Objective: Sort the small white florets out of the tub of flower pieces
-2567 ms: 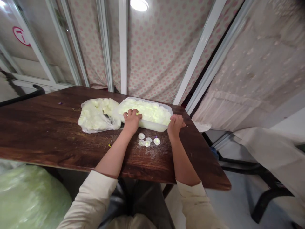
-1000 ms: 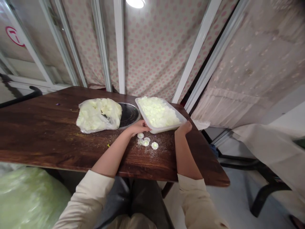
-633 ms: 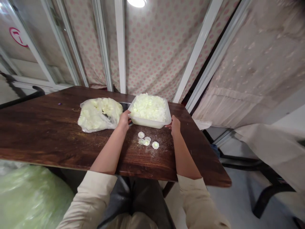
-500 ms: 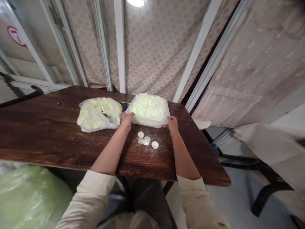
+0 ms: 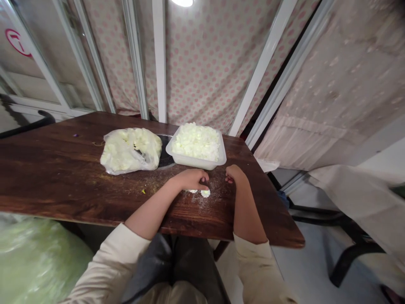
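A dark brown wooden table (image 5: 63, 177), its top marked by visible grain and dusted with pale crumbs, is backed by a pink-dotted curtain (image 5: 202, 76) and by metal-framed panels. Near the far edge, a translucent white plastic tub (image 5: 196, 162) is set upright. It is heaped above the rim with pale, yellowish-white petal-like pieces (image 5: 196, 141), ruffled and loosely piled. To its left, a clear plastic bag (image 5: 110, 166) is filled with similar pale pieces, and a dark round plate (image 5: 166, 160) is partly seen between the two.

In front of the tub, small white discs (image 5: 205, 193) with scalloped edges and faintly yellow-green centres are laid on the wood, some covered by the left hand (image 5: 191, 179). Its fingers are bent, and the thumb is held apart below them, just beside one disc; whether anything is pinched cannot be told. The right hand (image 5: 236, 173) is held near the tub's front right corner, its fingers curled inward; their grip is hidden.
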`<state>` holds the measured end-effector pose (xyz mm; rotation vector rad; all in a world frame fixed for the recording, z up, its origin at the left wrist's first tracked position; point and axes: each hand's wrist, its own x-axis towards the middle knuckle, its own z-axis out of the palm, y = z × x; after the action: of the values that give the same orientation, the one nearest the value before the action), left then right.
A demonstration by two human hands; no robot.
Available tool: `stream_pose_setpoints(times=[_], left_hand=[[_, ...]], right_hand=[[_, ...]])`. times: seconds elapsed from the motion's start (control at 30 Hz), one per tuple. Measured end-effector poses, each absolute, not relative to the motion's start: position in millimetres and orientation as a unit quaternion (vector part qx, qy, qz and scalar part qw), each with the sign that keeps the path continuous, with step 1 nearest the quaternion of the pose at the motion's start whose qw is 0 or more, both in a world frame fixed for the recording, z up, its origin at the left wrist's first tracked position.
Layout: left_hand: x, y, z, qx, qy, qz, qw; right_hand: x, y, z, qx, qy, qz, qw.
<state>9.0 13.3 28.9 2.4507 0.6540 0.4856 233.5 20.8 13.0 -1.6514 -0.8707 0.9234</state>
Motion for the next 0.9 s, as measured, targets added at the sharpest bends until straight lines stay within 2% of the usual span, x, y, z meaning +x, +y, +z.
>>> stream_pose_setpoints(times=[0.13,0.23,0.4,0.5,0.57,0.67,0.77,0.9], left_hand=[[17.9,17.2,10.3,0.902,0.253,0.124,0.327],[15.7,17.9,14.5,0.891,0.244,0.123,0.361],[11.5,17.6,35.1,0.847,0.279,0.302,0.338],[12.3,20.8,37.7,0.807,0.321,0.38,0.317],[12.7,23.1,35.9,0.801,0.329,0.396,0.304],[11.8,24.6,34.0,0.808,0.329,0.402,0.277],[9.2,24.1,35.1,0.809,0.344,0.406,0.249],[6.0,23.6,37.8,0.793,0.37,0.416,0.248]], right_hand=[[225.0,15.7,18.6,-0.741,-0.36,0.437,0.361],[217.7,9.9,29.1,-0.747,-0.38,0.462,0.291],[203.5,2.0,39.2,-0.733,-0.419,0.48,0.237],[193.0,-3.3,42.5,-0.67,-0.469,0.537,0.207],[186.3,-7.0,45.0,-0.574,-0.523,0.593,0.213],[177.9,-9.9,46.5,-0.435,-0.59,0.619,0.283],[170.1,-7.0,42.6,-0.393,-0.644,0.564,0.337],[158.5,-0.8,35.9,-0.418,-0.676,0.457,0.399]])
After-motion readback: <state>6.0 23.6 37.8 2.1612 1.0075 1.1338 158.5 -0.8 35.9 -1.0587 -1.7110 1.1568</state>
